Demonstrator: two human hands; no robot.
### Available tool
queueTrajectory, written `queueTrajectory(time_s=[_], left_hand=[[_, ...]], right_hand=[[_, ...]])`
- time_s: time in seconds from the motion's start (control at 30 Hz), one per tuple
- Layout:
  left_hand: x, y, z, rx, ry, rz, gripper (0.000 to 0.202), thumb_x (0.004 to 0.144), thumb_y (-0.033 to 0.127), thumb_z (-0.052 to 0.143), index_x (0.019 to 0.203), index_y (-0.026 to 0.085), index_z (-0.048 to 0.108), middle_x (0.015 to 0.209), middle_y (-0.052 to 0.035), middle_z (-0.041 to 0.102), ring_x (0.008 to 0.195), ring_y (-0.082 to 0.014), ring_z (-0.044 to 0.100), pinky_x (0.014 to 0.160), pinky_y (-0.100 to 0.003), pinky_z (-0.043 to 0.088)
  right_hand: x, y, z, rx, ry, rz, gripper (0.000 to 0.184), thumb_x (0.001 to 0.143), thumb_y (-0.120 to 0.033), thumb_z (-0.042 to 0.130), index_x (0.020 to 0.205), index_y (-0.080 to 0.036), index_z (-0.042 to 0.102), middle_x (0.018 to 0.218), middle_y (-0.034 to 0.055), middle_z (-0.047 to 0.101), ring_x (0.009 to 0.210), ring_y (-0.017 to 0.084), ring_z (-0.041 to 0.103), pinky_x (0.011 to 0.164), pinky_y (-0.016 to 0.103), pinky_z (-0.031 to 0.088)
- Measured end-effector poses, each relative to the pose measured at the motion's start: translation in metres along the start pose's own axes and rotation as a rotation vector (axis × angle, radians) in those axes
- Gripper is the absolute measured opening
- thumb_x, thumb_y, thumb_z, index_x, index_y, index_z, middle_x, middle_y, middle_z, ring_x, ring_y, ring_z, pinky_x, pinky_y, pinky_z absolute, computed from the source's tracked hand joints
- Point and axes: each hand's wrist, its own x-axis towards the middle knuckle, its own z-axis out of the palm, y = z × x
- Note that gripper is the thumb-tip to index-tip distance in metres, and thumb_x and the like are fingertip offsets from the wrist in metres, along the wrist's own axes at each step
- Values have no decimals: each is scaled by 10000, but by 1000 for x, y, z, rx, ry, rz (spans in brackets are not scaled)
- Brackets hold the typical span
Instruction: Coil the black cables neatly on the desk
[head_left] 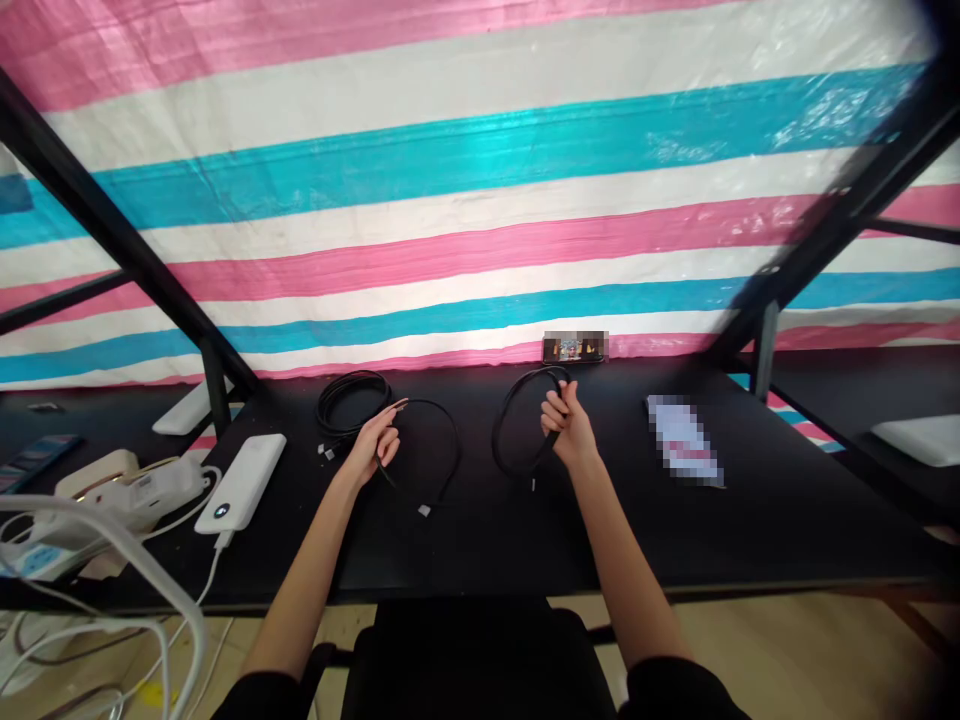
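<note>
My right hand (570, 425) is closed round a coiled loop of black cable (514, 425), held just above the black table (750, 500). My left hand (379, 440) pinches a second black cable (442, 450); that one arcs to the right and ends in a small silver plug (424, 510) lying on the table. A third black cable (351, 398), wound in a coil, lies beyond my left hand with its plugs at the left.
A white power bank (244, 480) with a white lead lies at the left. Further left are a white power strip (127, 495) and thick white cables. A phone (574, 347) leans against the striped tarp. A blurred paper (684, 440) lies right. A black chair (480, 655) stands below.
</note>
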Motion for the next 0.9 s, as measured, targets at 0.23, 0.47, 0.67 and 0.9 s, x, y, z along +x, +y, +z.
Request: queueTrajectory(time_s=[0.23,0.47,0.67,0.9], left_hand=[[-47,23,21,99,13,17,567,845,485,505,1292,137,500,306,96,334,260,-62,346,334,-185,193],[-97,49,24,-121,374,284,328,842,494,509,1022,233,590,314,122,264,217,-44,247,318,-192,184],[-119,65,12,-244,623,598,182,855,409,535,883,232,565,337,108,271,247,-64,195,295,-220,138],[-127,75,-9,-217,1029,810,61,804,323,514,842,276,506,387,99,286,324,-105,215,305,-209,228]], right_hand=[[8,0,-7,-97,181,-178,360,631,-483,755,722,-217,531,728,-47,608,587,58,566,449,139,432],[9,-22,-19,33,288,-362,270,703,-445,704,675,-242,528,678,-85,608,692,64,610,633,195,512],[-8,-60,-38,664,106,-281,121,804,-157,595,772,-274,583,624,-84,552,477,27,499,375,87,420],[-30,-76,-37,1511,-76,-132,339,819,-80,494,970,-335,659,676,-2,572,432,109,397,271,201,322]])
